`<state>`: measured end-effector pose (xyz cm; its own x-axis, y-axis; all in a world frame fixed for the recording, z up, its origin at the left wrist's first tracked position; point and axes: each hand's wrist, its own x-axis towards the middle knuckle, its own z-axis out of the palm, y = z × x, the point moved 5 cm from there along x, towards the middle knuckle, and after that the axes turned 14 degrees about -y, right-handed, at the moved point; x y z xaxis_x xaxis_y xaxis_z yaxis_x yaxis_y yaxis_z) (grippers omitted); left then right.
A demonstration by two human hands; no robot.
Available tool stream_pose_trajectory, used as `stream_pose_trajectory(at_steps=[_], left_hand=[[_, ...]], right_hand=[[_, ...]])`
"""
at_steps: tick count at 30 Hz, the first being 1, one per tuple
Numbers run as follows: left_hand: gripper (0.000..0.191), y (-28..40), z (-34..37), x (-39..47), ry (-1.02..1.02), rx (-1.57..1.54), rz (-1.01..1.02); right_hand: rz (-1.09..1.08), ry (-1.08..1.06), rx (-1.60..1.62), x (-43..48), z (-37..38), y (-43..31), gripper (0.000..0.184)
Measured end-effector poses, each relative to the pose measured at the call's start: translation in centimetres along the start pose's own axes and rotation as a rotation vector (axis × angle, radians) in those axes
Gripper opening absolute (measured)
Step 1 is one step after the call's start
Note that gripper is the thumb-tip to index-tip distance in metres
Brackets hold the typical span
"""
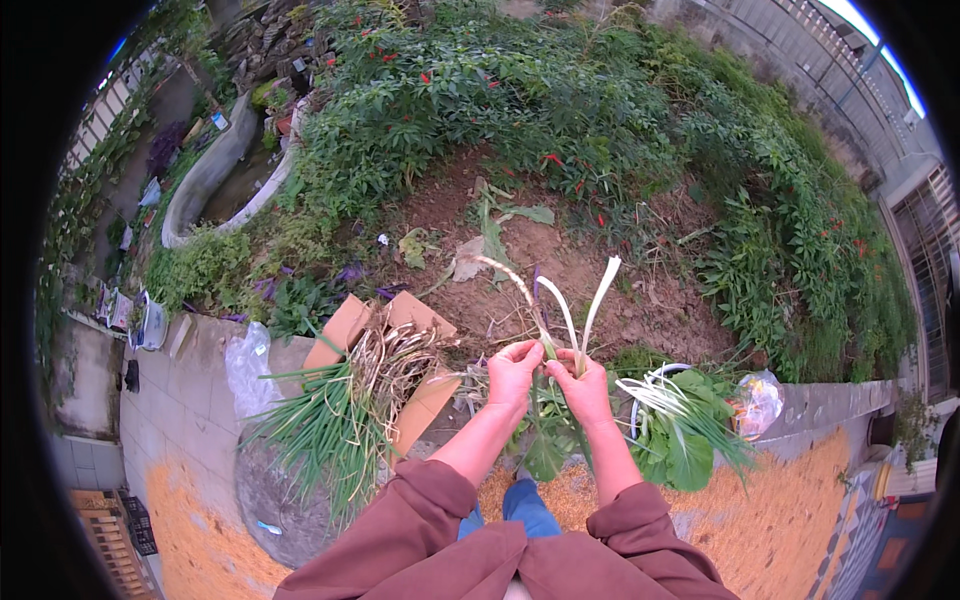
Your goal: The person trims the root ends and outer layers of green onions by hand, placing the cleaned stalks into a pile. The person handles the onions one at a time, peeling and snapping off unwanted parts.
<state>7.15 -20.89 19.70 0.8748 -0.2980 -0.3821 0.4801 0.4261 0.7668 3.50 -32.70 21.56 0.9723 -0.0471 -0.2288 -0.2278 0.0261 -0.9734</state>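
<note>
My left hand (514, 375) pinches a green onion (525, 289) whose long stem still wears brownish skin and curves up to the left. In my right hand (583, 388) are two clean white green onion stalks (598, 300), their white ends pointing up. The fingertips of both hands meet at the brownish stem. To the left, a heap of green onions with dry roots and soil (397, 352) lies on an opened cardboard box (426, 409), green leaves hanging toward me. At the right, clean white green onions (652, 397) rest over leafy greens (688, 457) in a white-rimmed container.
A clear plastic bag (253, 367) sits left of the cardboard. Another filled plastic bag (757, 403) stands on the ledge at right. Beyond is bare soil (555, 217) with red-fruited pepper plants (480, 112). Orange grains (780, 502) cover the paving around my feet.
</note>
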Motion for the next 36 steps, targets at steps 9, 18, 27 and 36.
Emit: stream_pose_trajectory(at_steps=[9, 18, 27, 36], left_hand=[[0.011, -3.7, -2.2, 2.2, 0.235, 0.063, 0.095], [0.015, -4.5, -10.9, 4.4, 0.607, -0.039, 0.025], [0.011, -3.3, -18.2, 5.8, 0.607, -0.075, 0.172], [0.010, -1.4, -18.7, 5.3, 0.655, -0.129, 0.002]], right_hand=[[0.228, -0.105, -0.285, -2.6, -2.1, 0.7, 0.025], [0.376, -0.208, -0.233, -7.0, -2.8, 0.4, 0.018], [0.444, -0.289, -0.136, -10.4, -5.2, -0.7, 0.016], [0.470, -0.307, -0.172, -13.0, -5.9, -2.2, 0.017]])
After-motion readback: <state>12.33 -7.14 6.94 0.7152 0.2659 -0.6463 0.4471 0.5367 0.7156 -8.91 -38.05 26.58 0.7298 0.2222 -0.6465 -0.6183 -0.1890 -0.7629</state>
